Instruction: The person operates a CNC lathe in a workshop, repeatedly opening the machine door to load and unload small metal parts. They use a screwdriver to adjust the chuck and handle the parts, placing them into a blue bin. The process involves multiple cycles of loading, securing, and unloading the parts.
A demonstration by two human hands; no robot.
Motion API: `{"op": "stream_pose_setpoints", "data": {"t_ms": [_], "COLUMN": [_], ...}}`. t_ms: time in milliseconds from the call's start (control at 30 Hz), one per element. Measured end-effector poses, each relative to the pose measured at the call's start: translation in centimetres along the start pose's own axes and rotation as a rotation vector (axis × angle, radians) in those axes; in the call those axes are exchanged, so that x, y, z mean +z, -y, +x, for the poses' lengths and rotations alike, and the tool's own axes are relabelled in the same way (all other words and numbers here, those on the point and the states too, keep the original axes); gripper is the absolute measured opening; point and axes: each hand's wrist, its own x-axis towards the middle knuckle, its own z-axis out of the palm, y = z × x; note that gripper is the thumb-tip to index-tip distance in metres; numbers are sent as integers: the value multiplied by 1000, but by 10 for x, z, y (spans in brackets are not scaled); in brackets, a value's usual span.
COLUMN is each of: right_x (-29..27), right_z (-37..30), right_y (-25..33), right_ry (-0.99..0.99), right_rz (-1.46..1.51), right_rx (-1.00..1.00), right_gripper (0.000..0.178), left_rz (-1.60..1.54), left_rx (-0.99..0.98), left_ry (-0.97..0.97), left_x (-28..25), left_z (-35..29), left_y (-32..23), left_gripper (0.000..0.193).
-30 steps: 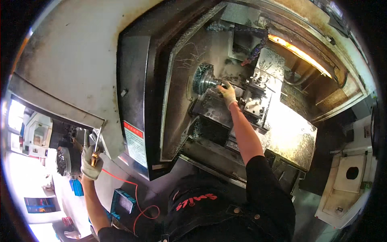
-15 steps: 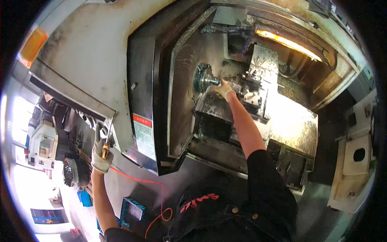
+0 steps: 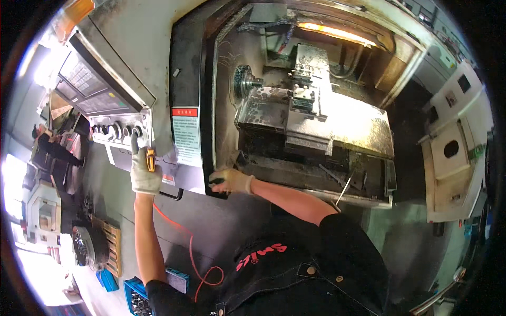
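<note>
My left hand [image 3: 145, 173], in a whitish work glove, holds a yellow air blow gun [image 3: 151, 159] against its palm. Its index finger reaches up to a round button [image 3: 137, 130] on the lathe's control panel [image 3: 95, 84]. My right hand [image 3: 232, 181], also gloved, is closed around a dark handle [image 3: 216, 181] at the near edge of the sliding door [image 3: 190, 142]. Inside the lathe, a chuck [image 3: 243, 81] holds a short shiny metal workpiece [image 3: 257, 82]. To the right of the workpiece stands the tool post [image 3: 304, 94].
A red hose [image 3: 191, 247] trails across the floor below my left hand. Metal rods and tools lie in the machine's front tray [image 3: 327, 181]. Blue crates [image 3: 136, 295] stand at lower left, near a wooden pallet [image 3: 112, 247]. Another machine [image 3: 453, 152] is on the right.
My right hand has left the workpiece at the chuck and come back to the door handle. My left hand has moved up to the panel's buttons, still with the air blow gun. The view has shifted.
</note>
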Motion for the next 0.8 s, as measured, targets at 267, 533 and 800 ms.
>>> {"op": "stream_pose_setpoints", "data": {"t_ms": [267, 533, 800], "right_x": [75, 90, 82], "right_z": [-17, -14, -20], "right_y": [41, 22, 21], "right_ry": [-167, -235, -179], "right_rz": [335, 361, 201], "right_rx": [440, 411, 365], "right_gripper": [72, 70, 71], "left_rz": [-40, 26, 112], "left_rx": [-27, -174, 52], "left_ry": [16, 44, 158], "left_x": [1, 1, -19], "left_z": [-7, -1, 9], "left_y": [20, 5, 17], "left_gripper": [39, 46, 48]}}
